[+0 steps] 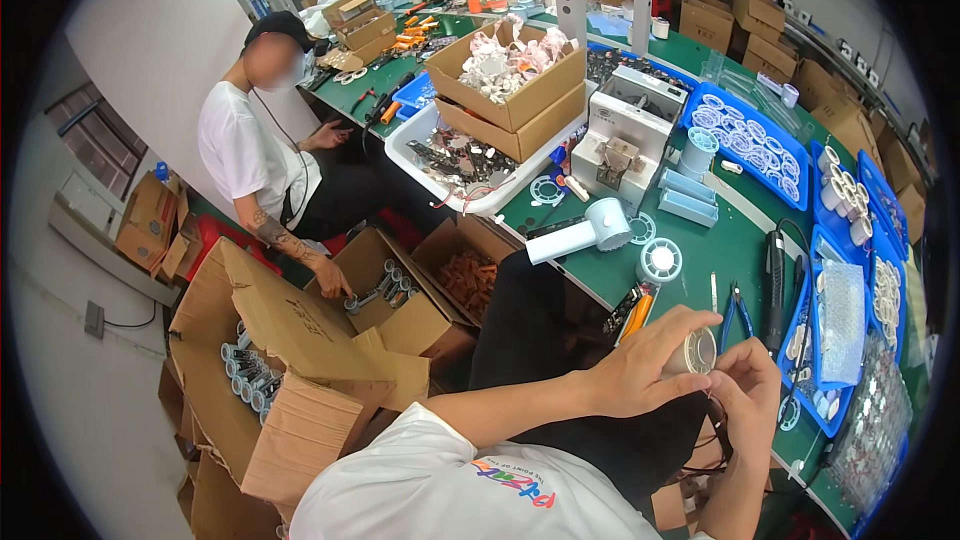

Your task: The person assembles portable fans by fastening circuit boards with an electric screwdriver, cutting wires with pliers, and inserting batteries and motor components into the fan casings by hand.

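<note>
My left hand (645,362) is closed around a small pale cylindrical part (697,350), whose round end faces up and to the right. My right hand (748,390) meets it from the right, fingers pinched together by the part's lower rim; what they pinch is too small to make out. Thin dark wires hang just below. On the green table beyond lie a white handheld fan body (580,232), a white fan ring (660,260) and blue-handled pliers (737,312). A black electric screwdriver (774,290) rests right of the pliers.
A grey metal machine (628,135) stands farther back, beside a white bin (470,198) with cardboard boxes on it. Blue trays (800,190) of white rings line the right. Open cartons (300,440) of parts stand at left, where a seated co-worker (255,140) reaches into one.
</note>
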Demonstrator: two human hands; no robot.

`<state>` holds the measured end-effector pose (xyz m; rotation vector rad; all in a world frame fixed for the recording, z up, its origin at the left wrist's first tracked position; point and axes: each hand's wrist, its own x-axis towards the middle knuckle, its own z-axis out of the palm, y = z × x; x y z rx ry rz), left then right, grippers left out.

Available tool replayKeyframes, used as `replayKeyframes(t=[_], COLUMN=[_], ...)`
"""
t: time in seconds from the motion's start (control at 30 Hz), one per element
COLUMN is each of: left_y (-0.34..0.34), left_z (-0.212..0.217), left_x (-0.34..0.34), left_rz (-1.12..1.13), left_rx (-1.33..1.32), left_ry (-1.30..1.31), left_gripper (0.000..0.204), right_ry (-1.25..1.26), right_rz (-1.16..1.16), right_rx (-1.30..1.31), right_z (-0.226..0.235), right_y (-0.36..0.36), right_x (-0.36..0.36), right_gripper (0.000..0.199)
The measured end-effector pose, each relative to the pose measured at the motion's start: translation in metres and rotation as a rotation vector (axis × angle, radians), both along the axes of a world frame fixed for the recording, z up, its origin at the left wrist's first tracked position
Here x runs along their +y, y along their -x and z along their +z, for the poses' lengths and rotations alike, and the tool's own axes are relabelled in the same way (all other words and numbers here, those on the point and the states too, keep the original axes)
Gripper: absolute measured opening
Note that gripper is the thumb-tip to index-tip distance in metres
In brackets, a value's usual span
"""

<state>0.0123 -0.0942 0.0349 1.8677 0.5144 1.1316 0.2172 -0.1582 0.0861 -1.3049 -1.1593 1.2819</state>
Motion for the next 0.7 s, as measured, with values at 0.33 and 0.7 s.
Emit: replayKeyframes(t=[0.33, 0.7], left_y=[0.000, -0.004], left_z=[-0.003, -0.004], left_x=[0.003, 0.001], left_rz=[0.003, 0.040], left_rx=[0.015, 0.105], left_ry=[-0.001, -0.055], left_gripper=[0.063, 0.064], right_ry=[-0.126, -0.448], right_rz=[-0.076, 0.020], right_rx=[-0.240, -0.416], right_z=[0.012, -0.002], right_y=[0.022, 0.009], right_x=[0.005, -0.003], right_gripper=[0.019, 0.004])
